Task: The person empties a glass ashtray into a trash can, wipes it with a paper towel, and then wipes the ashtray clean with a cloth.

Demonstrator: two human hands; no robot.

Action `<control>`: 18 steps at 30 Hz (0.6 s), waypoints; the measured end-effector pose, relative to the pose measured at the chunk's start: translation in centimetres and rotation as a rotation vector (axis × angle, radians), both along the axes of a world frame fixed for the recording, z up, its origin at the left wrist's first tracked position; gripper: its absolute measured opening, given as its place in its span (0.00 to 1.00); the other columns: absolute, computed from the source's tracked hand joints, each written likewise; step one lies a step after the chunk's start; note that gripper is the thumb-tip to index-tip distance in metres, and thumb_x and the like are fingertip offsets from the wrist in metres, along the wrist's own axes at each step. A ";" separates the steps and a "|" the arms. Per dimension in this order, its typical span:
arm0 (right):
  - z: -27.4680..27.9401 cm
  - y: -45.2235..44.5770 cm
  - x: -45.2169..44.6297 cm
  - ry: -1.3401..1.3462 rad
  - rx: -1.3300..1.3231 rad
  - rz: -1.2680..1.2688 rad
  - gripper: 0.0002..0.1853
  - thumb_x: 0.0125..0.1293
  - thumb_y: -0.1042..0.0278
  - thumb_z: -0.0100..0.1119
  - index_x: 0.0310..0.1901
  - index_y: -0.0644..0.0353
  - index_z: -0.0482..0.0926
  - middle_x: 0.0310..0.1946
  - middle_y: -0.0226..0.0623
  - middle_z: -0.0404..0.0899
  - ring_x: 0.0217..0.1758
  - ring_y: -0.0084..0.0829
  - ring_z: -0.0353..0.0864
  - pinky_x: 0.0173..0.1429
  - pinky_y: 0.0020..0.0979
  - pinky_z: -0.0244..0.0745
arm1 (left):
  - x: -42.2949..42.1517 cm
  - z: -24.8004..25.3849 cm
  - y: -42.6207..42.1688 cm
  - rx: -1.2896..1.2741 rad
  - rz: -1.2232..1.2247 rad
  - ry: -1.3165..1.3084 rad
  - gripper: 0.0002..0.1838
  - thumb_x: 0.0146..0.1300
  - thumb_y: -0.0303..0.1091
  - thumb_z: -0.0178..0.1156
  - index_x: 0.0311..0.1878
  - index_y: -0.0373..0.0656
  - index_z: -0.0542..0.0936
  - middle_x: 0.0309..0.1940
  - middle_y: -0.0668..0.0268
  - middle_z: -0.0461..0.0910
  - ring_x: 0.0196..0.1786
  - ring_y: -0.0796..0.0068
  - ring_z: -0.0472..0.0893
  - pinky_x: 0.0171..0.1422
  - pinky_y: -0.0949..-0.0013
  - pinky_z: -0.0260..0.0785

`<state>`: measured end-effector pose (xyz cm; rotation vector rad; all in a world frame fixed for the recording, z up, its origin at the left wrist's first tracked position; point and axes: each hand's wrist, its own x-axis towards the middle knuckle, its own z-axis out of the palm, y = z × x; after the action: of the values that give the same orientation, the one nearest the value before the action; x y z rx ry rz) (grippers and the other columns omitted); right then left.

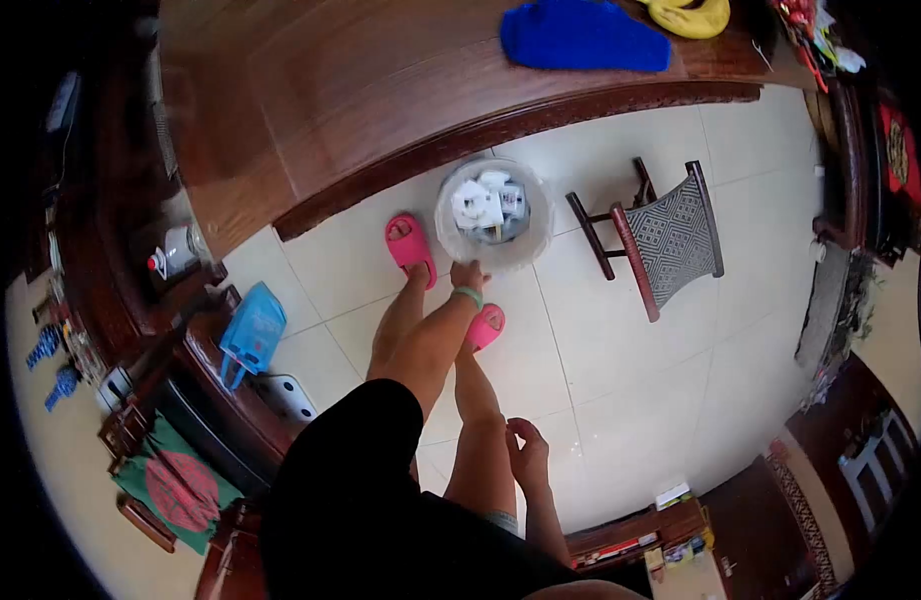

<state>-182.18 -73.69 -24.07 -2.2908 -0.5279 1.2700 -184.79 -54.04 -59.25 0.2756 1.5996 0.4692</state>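
My left hand, with a pale green band at its wrist, reaches down to the near rim of a round whitish bin. Its fingers are closed on that rim. Crumpled white paper and packaging lie inside the bin. Beside my knee, my right hand hangs with loosely curled fingers that are apart, and nothing shows in it. Pink slippers are on my feet, just below the bin.
A folding stool with a patterned seat stands right of the bin. Beyond the bin is a wooden table with a blue cloth and bananas. A blue bag is at the left, near a green cushion.
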 end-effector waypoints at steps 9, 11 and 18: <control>2.0 -0.4 1.5 -0.214 0.034 0.252 0.08 0.58 0.76 0.57 0.40 0.64 0.76 0.35 0.46 0.79 0.38 0.40 0.80 0.43 0.35 0.75 | -5.4 5.0 -2.3 -0.318 0.129 -0.287 0.19 0.57 0.39 0.62 0.48 0.42 0.71 0.42 0.58 0.75 0.41 0.55 0.77 0.50 0.51 0.73; 3.2 1.5 1.6 -0.235 0.084 0.388 0.10 0.56 0.75 0.57 0.41 0.65 0.76 0.34 0.46 0.79 0.37 0.40 0.80 0.43 0.37 0.74 | -7.8 11.8 0.2 -0.106 0.158 -0.500 0.20 0.57 0.38 0.62 0.50 0.43 0.70 0.44 0.57 0.74 0.44 0.57 0.77 0.51 0.52 0.72; 8.9 11.1 -0.7 -0.243 0.323 0.835 0.13 0.56 0.72 0.58 0.42 0.67 0.75 0.36 0.48 0.79 0.36 0.41 0.80 0.42 0.38 0.74 | -22.6 34.0 4.5 0.135 -0.101 -0.456 0.16 0.62 0.37 0.56 0.51 0.43 0.72 0.43 0.59 0.77 0.45 0.64 0.80 0.48 0.62 0.74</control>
<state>-182.90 -62.58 -15.14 -1.9943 -1.7636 1.1033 -207.34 -49.50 -25.25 0.3236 1.1069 0.5204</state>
